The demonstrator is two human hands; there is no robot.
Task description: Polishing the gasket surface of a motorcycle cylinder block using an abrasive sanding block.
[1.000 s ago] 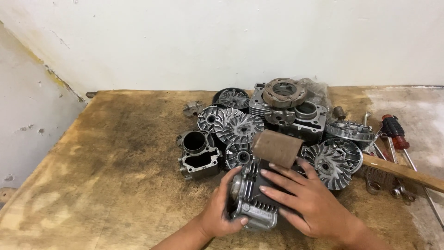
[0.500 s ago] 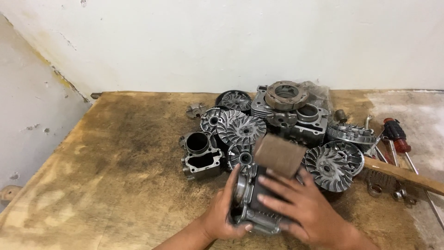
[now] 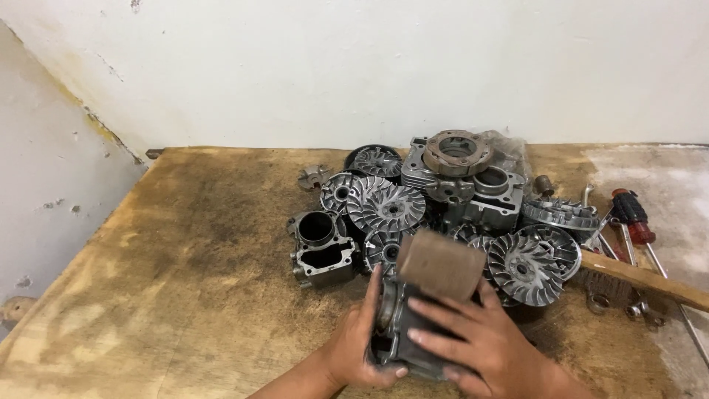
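From my feed: wooden bench (image 3: 185, 281), grimy and oil-stained, runs well out past the left hand with nothing of note on it. Left hand (image 3: 362, 343) is wrapped round the left side of a grey metal engine part (image 3: 402, 347), thumb curled under its lower edge, fingers closed on it; I read that as bracing so the part can't slide. Just ahead of the left hand sits an engine cylinder block (image 3: 319, 247), bore facing up, resting flat and stable. Right hand (image 3: 476, 347) lies over the top of the same part, fingers spread and flat, pressing a brown strip of abrasive paper (image 3: 437, 264) that curls up from under the fingertips; the free end stands up because only the lower portion is pinned. So both hands are on the part, which sits low at the near edge of the bench, touching it. Beyond both hands: a heap of finned pulley discs (image 3: 385, 203) and a larger cylinder casting (image 3: 473, 192) with a rusty clutch piece on top, stacked loosely against each other. Ahead of the right hand, another finned disc (image 3: 526, 266). Further right, a wooden-handled brush (image 3: 642, 281) lies flat, with a red-handled screwdriver (image 3: 629, 214) and spanners beyond it, within reach, apart from the heap.
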